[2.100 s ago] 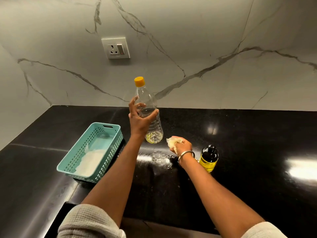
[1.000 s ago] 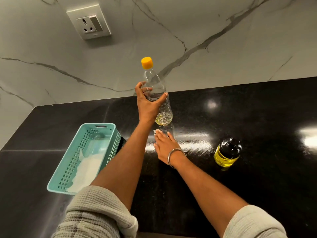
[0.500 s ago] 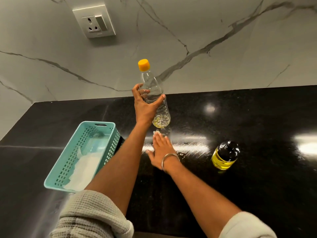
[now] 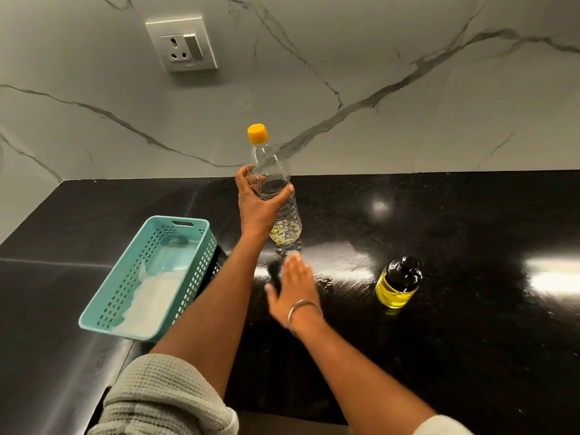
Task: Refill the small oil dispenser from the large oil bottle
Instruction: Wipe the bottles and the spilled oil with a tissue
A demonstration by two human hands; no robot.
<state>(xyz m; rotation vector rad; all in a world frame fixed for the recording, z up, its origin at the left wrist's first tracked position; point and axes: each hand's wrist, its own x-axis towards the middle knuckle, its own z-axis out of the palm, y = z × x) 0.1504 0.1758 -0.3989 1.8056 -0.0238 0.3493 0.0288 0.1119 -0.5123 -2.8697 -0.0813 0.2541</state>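
The tall clear plastic oil bottle with the orange cap point(image 4: 276, 196), upright, is gripped by the left hand point(image 4: 259, 205), while the small black-capped dispenser of yellow oil point(image 4: 398, 284) is found on the black bench point(image 4: 470, 340) just right of the flat, released fingers point(image 4: 298, 271) of the nearer right hand point(image 4: 293, 291).

One large clear plastic oil bottle point(image 4: 273, 183) with one orange screw cap point(image 4: 257, 133). One small round glass oil dispenser point(image 4: 398, 283), black-topped and holding yellow oil. One teal perforated plastic basket point(image 4: 147, 277). One white wall socket plate point(image 4: 182, 43). Two hands: left hand point(image 4: 259, 204), right hand point(image 4: 293, 288). One thin metal bangle point(image 4: 303, 307). One glossy black stone surface point(image 4: 470, 230).
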